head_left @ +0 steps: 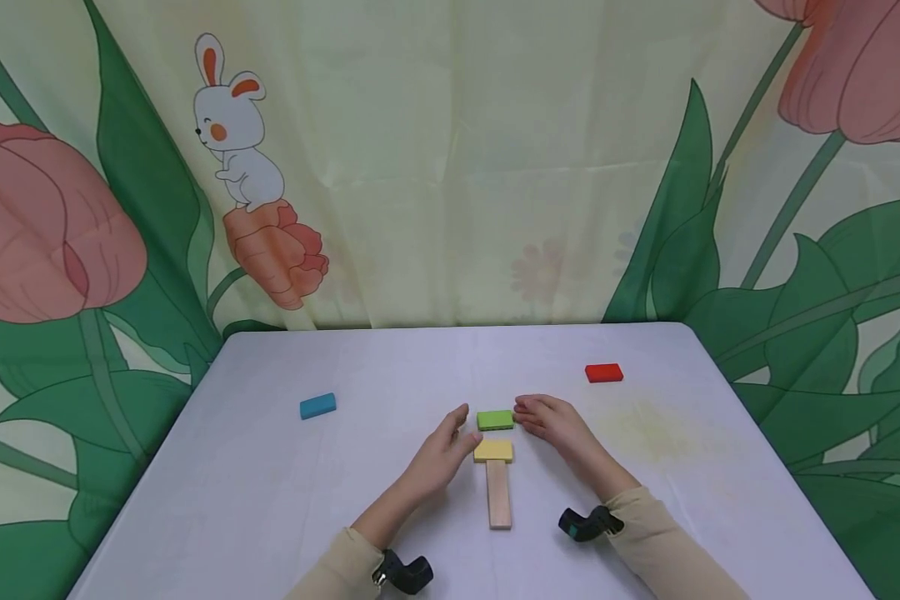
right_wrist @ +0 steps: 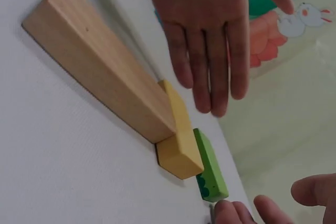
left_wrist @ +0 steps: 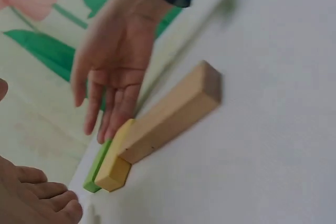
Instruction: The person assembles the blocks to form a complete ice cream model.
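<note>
A green block (head_left: 495,420) lies crosswise just behind a yellow block (head_left: 493,451), with a narrow gap between them. The end of a long plain wooden block (head_left: 498,495) meets the yellow one, so the two make a T shape. My left hand (head_left: 437,457) is at the left of the green and yellow blocks, fingers extended. On the other side my right hand (head_left: 557,427) has its fingertips right at the green block's right end. In the left wrist view the right hand's (left_wrist: 118,72) fingers are straight and hold nothing. The left hand (right_wrist: 210,40) shows a flat palm in the right wrist view.
A blue block (head_left: 318,406) lies on the white table (head_left: 255,492) to the left. Farther back on the right is a red block (head_left: 604,372). Behind the table hangs a curtain (head_left: 435,167) printed with tulips and a rabbit. Each wrist wears a black camera (head_left: 591,524).
</note>
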A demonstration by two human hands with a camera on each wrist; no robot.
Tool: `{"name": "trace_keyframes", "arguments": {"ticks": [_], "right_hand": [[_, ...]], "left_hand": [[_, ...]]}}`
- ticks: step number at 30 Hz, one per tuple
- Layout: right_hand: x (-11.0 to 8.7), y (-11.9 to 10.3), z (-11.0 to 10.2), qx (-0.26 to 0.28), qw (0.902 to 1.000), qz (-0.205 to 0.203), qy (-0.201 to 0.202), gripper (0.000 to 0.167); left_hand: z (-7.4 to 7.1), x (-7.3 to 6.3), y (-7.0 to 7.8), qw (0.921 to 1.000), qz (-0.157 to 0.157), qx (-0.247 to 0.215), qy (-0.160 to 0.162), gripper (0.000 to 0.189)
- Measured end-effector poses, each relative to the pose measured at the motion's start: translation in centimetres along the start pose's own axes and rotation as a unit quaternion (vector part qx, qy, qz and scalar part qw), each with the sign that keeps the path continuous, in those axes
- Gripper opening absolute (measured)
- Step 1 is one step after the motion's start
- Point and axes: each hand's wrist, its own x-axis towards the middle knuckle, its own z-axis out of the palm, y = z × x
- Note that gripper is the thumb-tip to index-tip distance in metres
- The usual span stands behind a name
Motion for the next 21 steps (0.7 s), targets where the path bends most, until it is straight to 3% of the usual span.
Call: {"name": "trace_keyframes", "arguments": {"ticks": [4, 10, 21], "right_hand": [[-0.5, -0.1, -0.5, 0.067, 0.9969, 0.033, -0.026, 0.053], [-0.9, -0.2, -0.4, 0.089, 0.9938, 0.043, -0.05, 0.053], [-1.5, 0.3, -0.4, 0.104, 0.992, 0.041, -0.057, 0.05]], "left_hand": [[-0.2, 0.9, 0.2, 0.9974, -0.039, -0.06, -0.011, 0.081], [0.0, 1.6, -0.5, 0.9916, -0.05, -0.114, -0.034, 0.081], [0.2, 1.2, -0.7, 0.9874, -0.055, -0.14, -0.049, 0.072]]}}
